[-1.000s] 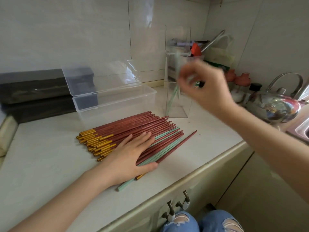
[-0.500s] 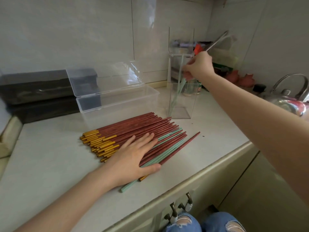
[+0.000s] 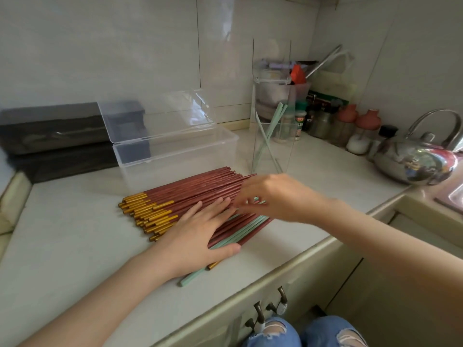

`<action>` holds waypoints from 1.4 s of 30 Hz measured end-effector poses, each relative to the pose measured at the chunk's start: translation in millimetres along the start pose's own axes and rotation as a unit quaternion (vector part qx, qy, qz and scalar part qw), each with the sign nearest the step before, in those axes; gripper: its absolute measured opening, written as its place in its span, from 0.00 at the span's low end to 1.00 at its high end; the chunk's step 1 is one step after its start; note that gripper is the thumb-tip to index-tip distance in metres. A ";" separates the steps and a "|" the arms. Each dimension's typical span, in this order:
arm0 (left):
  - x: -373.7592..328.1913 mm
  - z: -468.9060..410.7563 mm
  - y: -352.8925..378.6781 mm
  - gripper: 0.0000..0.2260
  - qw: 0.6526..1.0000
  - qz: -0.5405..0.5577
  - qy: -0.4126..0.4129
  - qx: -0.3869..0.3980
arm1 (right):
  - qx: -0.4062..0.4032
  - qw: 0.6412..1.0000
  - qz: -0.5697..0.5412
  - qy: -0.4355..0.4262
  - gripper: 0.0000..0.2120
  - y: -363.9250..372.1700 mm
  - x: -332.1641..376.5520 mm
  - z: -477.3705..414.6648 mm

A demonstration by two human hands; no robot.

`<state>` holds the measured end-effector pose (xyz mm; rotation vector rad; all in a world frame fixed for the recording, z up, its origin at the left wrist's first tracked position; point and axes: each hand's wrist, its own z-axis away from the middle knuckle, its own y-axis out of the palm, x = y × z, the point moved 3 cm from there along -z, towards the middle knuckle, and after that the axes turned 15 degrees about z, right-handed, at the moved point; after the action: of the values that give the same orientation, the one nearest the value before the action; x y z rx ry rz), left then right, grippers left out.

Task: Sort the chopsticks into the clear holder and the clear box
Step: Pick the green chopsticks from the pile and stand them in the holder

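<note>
A pile of red-brown chopsticks with gold ends (image 3: 180,196) lies on the counter, with a few mint-green chopsticks (image 3: 238,234) mixed in at its near side. My left hand (image 3: 200,236) rests flat on the pile, fingers spread. My right hand (image 3: 273,196) reaches over the pile's right end, fingertips at a green chopstick there; whether it grips one is blurred. The tall clear holder (image 3: 273,136) stands behind and holds two green chopsticks leaning inside. The clear box (image 3: 175,151) with its lid up sits to the left, with nothing in it.
A dark case (image 3: 55,136) lies at the back left against the wall. Jars, bottles and a utensil tub (image 3: 325,116) crowd the back right corner. A steel kettle (image 3: 416,159) stands at the right. The counter edge (image 3: 300,259) runs close to the pile.
My right hand let go of a green chopstick in the holder and came down to the right end of the pile. My left hand stayed flat on the pile.
</note>
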<state>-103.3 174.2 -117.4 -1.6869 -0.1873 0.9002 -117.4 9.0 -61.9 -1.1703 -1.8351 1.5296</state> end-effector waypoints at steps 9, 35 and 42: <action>1.3 -0.8 1.1 0.36 1.000 -0.004 -0.002 0.007 | -0.011 0.995 0.030 -0.098 0.05 17.9 7.1 19.1; 3.1 -1.1 4.5 0.39 1.000 -0.005 -0.008 -0.001 | -0.012 0.964 0.166 -0.207 0.03 17.1 16.7 24.0; -0.7 0.1 0.5 0.32 1.000 0.009 0.005 -0.009 | -0.127 0.962 0.203 -0.129 0.07 -28.7 -18.3 11.5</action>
<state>-103.9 173.7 -117.5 -1.7117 -0.1739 0.9054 -125.9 -13.0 -34.8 -1.6136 -2.1048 1.7754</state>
